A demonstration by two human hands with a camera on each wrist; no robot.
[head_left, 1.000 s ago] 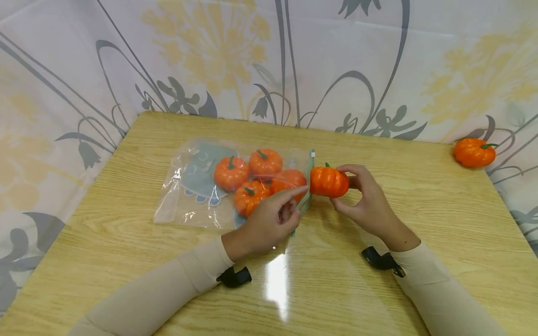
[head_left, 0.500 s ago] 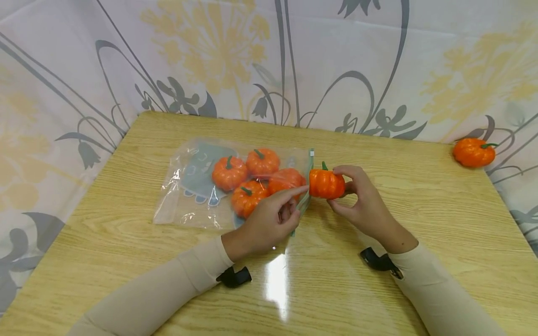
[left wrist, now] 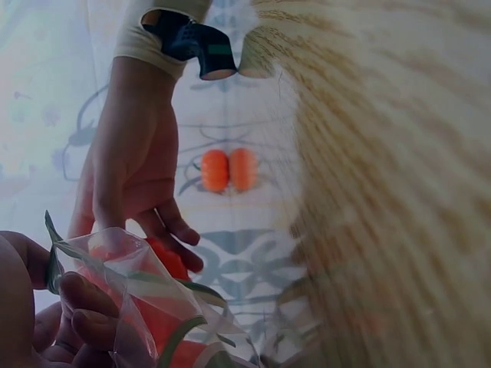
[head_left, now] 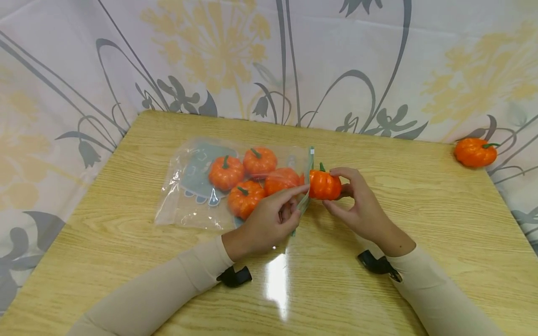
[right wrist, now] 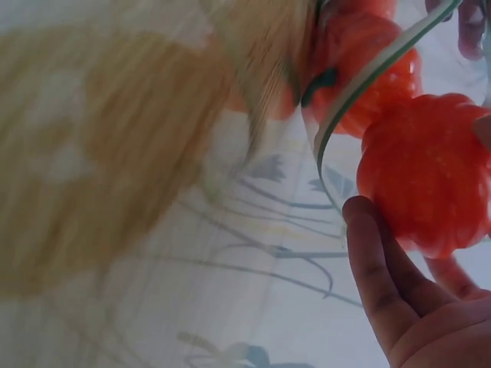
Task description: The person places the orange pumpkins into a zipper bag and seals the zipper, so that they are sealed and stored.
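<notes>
My right hand (head_left: 360, 205) grips a small orange pumpkin (head_left: 325, 185) with a green stem at the mouth of a clear zip bag (head_left: 176, 205). In the right wrist view this pumpkin (right wrist: 430, 172) sits at the green-edged opening, against another pumpkin (right wrist: 360, 73) inside. My left hand (head_left: 266, 221) holds the bag's near edge, its index finger stretched along the opening; the left wrist view shows its fingers (left wrist: 88, 307) pinching the plastic. Several pumpkins lie inside the bag, among them one at the left (head_left: 226, 172) and one near my left hand (head_left: 245, 198).
One more orange pumpkin (head_left: 475, 152) lies at the table's far right corner. The wooden table (head_left: 420, 186) ends at a flower-patterned cloth (head_left: 328, 60) behind it. Black wrist cameras (head_left: 234, 277) sit at both sleeves.
My right hand has moved slightly left, bringing its pumpkin into the bag's mouth. The pumpkins inside have shifted a little left. My left hand stays in place.
</notes>
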